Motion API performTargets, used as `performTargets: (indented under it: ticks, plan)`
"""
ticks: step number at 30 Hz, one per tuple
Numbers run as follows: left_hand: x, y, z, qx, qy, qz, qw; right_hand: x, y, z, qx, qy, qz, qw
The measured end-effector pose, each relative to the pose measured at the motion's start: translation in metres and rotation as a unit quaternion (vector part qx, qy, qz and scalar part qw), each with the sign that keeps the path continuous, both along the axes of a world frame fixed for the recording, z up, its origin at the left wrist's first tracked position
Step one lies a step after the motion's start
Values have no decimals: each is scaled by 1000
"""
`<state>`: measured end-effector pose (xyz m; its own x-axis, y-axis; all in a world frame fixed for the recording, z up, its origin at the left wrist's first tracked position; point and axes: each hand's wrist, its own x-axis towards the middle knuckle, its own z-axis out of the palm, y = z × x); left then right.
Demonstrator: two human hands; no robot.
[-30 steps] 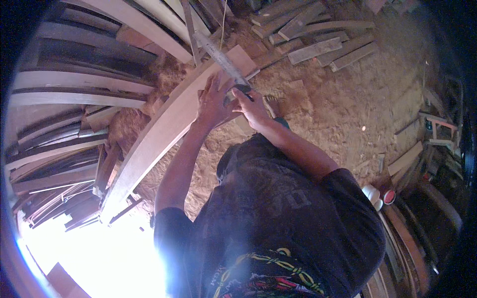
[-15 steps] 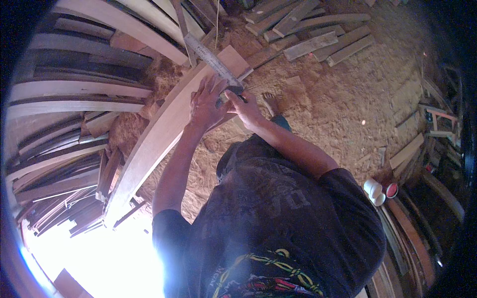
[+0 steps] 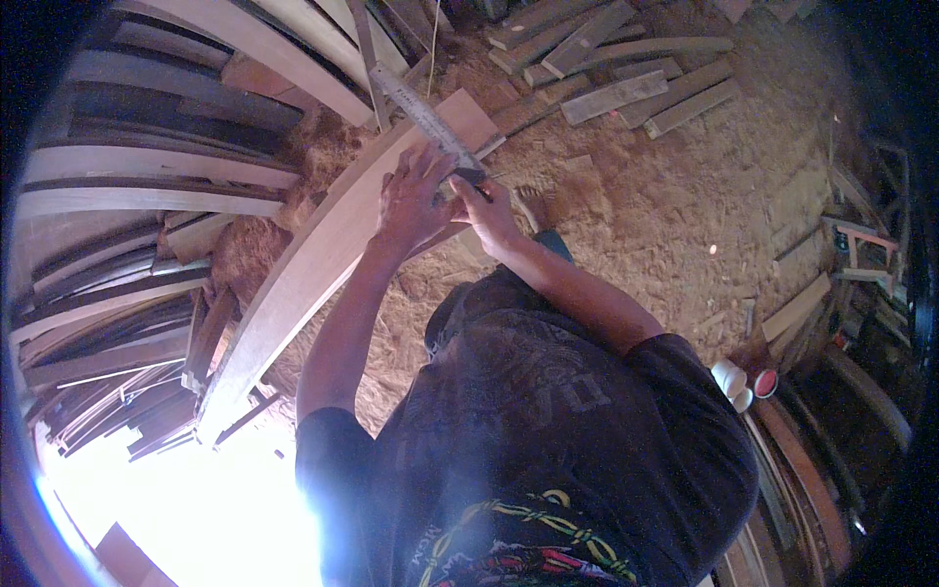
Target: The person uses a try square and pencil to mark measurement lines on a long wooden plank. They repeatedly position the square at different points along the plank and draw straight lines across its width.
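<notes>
A long, pale wooden plank [image 3: 323,245] stretches diagonally from the bright lower left to the upper middle. Across it, near its far end, lies a steel square with a ruled blade [image 3: 421,112] and a dark stock [image 3: 470,176]. My left hand [image 3: 416,196] rests on the plank against the blade, fingers spread and thumb toward my other hand. Close by the stock, my right hand [image 3: 492,217] is closed, with a thin dark pencil-like stick between thumb and forefinger. Its remaining fingers are hidden.
Stacked boards [image 3: 156,176] line the left side. Several offcuts [image 3: 616,98] lie on the dusty floor [image 3: 646,205] ahead. My bare foot [image 3: 529,205] shows beyond the right hand. White containers [image 3: 729,377] and a red-topped tub [image 3: 765,383] stand at the right, near more timber.
Both hands keep nearly the same place at the square. The view has shifted slightly; the plank and the square lie almost as before.
</notes>
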<state>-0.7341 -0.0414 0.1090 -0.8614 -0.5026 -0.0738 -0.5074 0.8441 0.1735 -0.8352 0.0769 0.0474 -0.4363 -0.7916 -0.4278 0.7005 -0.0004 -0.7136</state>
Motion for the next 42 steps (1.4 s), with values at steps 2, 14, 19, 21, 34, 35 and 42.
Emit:
performTargets:
  ticks: [2, 14, 19, 21, 34, 35, 42]
  plan:
    - [0, -1, -2, 0, -4, 1, 1000, 1, 0, 0, 2, -6, -4, 1000]
    - [-7, -2, -8, 15, -36, 15, 999, -28, 26, -2, 49, 171, -38, 983]
    - [-10, 6, -5, 50, -33, 35, 998, -76, 46, 38, -33, 267, -17, 963]
    - [-11, 7, -3, 64, -26, 39, 997, -86, 31, 50, 14, 373, 36, 927]
    - [-13, 9, -12, 41, -2, 41, 998, -112, -16, 37, 64, 499, 103, 858]
    - [-13, 9, -12, 36, -1, 42, 998, -113, -16, 35, 62, 517, 95, 849]
    - [-13, 11, -9, 33, -16, 49, 998, -114, -6, 32, 3, 601, 126, 789]
